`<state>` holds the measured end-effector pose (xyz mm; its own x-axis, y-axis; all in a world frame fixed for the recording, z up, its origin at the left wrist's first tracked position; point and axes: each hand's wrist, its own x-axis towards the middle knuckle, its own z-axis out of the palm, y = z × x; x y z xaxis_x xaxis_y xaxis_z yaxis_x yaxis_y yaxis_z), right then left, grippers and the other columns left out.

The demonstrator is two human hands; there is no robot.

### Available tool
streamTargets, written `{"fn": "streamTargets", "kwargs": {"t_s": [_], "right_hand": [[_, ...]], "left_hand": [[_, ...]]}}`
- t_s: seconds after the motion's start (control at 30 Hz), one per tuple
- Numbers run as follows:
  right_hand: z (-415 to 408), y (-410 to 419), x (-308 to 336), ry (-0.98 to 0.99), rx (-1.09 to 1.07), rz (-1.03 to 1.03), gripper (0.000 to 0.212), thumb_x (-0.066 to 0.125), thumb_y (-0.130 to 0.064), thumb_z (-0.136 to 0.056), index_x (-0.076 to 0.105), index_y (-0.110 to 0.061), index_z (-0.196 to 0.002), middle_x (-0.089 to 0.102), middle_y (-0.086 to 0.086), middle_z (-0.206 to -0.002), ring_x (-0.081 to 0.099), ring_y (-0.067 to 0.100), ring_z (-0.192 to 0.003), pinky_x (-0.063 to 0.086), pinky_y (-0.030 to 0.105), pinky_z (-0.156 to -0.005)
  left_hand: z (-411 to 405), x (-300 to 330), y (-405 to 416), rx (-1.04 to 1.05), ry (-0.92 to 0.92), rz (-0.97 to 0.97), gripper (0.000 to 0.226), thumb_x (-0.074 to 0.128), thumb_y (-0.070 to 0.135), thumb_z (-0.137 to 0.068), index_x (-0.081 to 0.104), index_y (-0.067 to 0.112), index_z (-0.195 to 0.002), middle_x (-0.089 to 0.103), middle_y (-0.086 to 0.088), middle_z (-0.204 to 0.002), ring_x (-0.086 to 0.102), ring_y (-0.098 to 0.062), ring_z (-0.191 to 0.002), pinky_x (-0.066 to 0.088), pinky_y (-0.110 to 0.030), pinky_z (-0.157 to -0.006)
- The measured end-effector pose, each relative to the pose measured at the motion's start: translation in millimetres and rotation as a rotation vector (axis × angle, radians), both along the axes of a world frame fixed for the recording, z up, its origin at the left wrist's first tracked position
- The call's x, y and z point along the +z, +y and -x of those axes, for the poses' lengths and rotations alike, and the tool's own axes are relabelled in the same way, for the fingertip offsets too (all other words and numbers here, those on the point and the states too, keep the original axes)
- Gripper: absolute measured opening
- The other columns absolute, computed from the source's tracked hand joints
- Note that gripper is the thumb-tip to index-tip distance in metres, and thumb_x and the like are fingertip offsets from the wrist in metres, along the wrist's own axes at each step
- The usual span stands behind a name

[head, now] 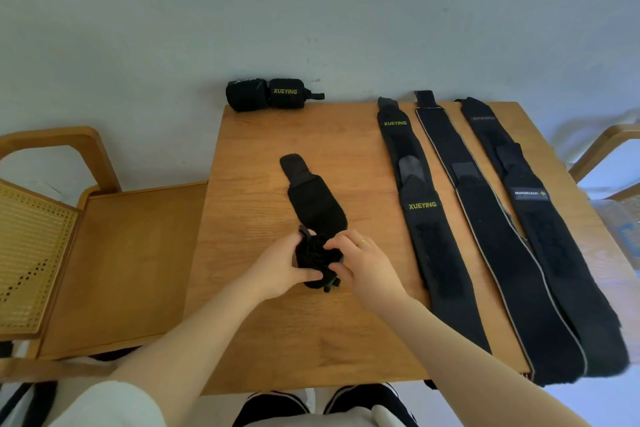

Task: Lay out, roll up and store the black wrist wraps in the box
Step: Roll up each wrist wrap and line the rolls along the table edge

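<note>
Rolling a black wrap (313,215) at mid-table (263,340), a person's left hand (282,269) and right hand (363,263) both curl round the fuzzy coil, its flat tail stretching away toward the wall. Keeping the edges aligned and the tension even should give a tight roll. Three soft, flat wraps (485,218) lie straight alongside to the right; two finished rolls (266,95) sit at the far edge. No box shows.

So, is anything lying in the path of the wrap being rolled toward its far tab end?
Nothing visible does. Both the left hand and right hand grip the half-rolled wrist wrap; bare table surrounds its unrolled tail, and the rolled pair sits well beyond.
</note>
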<state>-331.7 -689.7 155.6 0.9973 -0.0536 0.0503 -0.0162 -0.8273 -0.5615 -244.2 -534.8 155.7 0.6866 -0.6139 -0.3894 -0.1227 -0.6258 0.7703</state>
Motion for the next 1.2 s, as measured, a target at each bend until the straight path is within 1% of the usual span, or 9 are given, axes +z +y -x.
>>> {"fn": "streamTargets", "kwargs": {"t_s": [0.13, 0.37, 0.5, 0.57, 0.67, 0.77, 0.83, 0.93, 1.2], "right_hand": [[1.3, 9.4, 2.1, 0.073, -0.014, 0.129, 0.030, 0.057, -0.026, -0.093, 0.053, -0.017, -0.121, 0.058, -0.002, -0.118, 0.048, 0.016, -0.104, 0.039, 0.024, -0.083], [15.2, -2.1, 3.8, 0.101, -0.252, -0.132, 0.033, 0.065, -0.021, -0.088, 0.052, -0.017, -0.117, 0.043, -0.007, -0.125, 0.050, 0.001, -0.094, 0.040, 0.009, -0.075], [18.0, 1.4, -0.3, 0.281, -0.302, -0.193, 0.038, 0.059, -0.020, -0.092, 0.049, -0.019, -0.128, 0.051, -0.004, -0.128, 0.049, 0.008, -0.117, 0.037, 0.017, -0.090], [16.1, 9.6, -3.5, 0.319, -0.303, -0.335, 0.039, 0.056, -0.020, -0.094, 0.047, -0.021, -0.132, 0.051, -0.005, -0.132, 0.045, 0.009, -0.124, 0.035, 0.020, -0.096], [10.1, 21.4, -3.6, 0.352, -0.355, -0.587, 0.039, 0.058, -0.019, -0.093, 0.047, -0.021, -0.130, 0.057, -0.009, -0.117, 0.054, 0.008, -0.111, 0.041, 0.016, -0.086], [7.8, 28.3, -3.5, 0.356, -0.329, -0.493, 0.033, 0.062, -0.021, -0.090, 0.051, -0.022, -0.121, 0.057, -0.010, -0.092, 0.056, 0.002, -0.085, 0.041, 0.012, -0.067], [6.1, 30.4, -3.4, 0.336, -0.324, -0.414, 0.026, 0.063, -0.021, -0.089, 0.054, -0.021, -0.114, 0.056, -0.009, -0.088, 0.054, 0.003, -0.080, 0.039, 0.011, -0.064], [0.2, 34.2, -2.7, 0.326, -0.335, -0.396, 0.018, 0.063, -0.022, -0.089, 0.057, -0.024, -0.106, 0.052, -0.010, -0.101, 0.052, 0.004, -0.089, 0.037, 0.010, -0.066], [-14.4, 50.3, -7.1, 0.550, -0.338, -0.748, 0.028, 0.057, -0.022, -0.094, 0.052, -0.019, -0.121, 0.058, 0.000, -0.113, 0.060, 0.013, -0.094, 0.052, 0.024, -0.077]], "left_hand": [[5.7, 2.7, 8.6, -0.163, -0.257, -0.054, 0.059, 0.072, 0.023, -0.082, 0.041, 0.033, -0.131, 0.048, 0.011, -0.128, 0.047, -0.010, -0.117, 0.042, -0.030, -0.100], [4.9, 6.5, 15.8, -0.268, -0.529, -0.111, 0.052, 0.066, 0.032, -0.085, 0.045, 0.025, -0.132, 0.047, 0.011, -0.134, 0.040, -0.012, -0.125, 0.037, -0.027, -0.101], [3.5, 10.9, 24.3, -0.213, -0.431, -0.141, 0.047, 0.067, 0.031, -0.085, 0.044, 0.024, -0.126, 0.052, 0.008, -0.123, 0.050, -0.011, -0.108, 0.042, -0.023, -0.088], [2.8, 10.5, 30.5, -0.174, -0.276, -0.105, 0.053, 0.068, 0.028, -0.085, 0.040, 0.026, -0.129, 0.050, 0.008, -0.123, 0.050, -0.011, -0.110, 0.042, -0.024, -0.091], [2.5, 3.9, 43.5, -0.135, 0.005, -0.019, 0.060, 0.068, 0.023, -0.086, 0.036, 0.037, -0.135, 0.043, 0.014, -0.128, 0.042, -0.008, -0.122, 0.037, -0.031, -0.105], [4.1, -4.5, 53.9, -0.106, 0.161, 0.032, 0.047, 0.067, 0.020, -0.087, 0.044, 0.043, -0.121, 0.048, 0.018, -0.121, 0.047, -0.009, -0.119, 0.039, -0.032, -0.105], [5.8, -7.9, 58.7, -0.076, 0.211, 0.053, 0.045, 0.067, 0.019, -0.086, 0.045, 0.044, -0.116, 0.049, 0.018, -0.118, 0.049, -0.007, -0.114, 0.041, -0.031, -0.103], [6.1, -12.9, 66.3, -0.045, 0.251, 0.053, 0.046, 0.068, 0.021, -0.086, 0.045, 0.041, -0.121, 0.050, 0.014, -0.121, 0.049, -0.009, -0.113, 0.042, -0.033, -0.102], [5.9, -15.2, 77.9, 0.005, 0.303, 0.104, 0.046, 0.066, 0.014, -0.087, 0.044, 0.038, -0.120, 0.050, 0.019, -0.120, 0.048, 0.002, -0.110, 0.040, -0.012, -0.086]]}}
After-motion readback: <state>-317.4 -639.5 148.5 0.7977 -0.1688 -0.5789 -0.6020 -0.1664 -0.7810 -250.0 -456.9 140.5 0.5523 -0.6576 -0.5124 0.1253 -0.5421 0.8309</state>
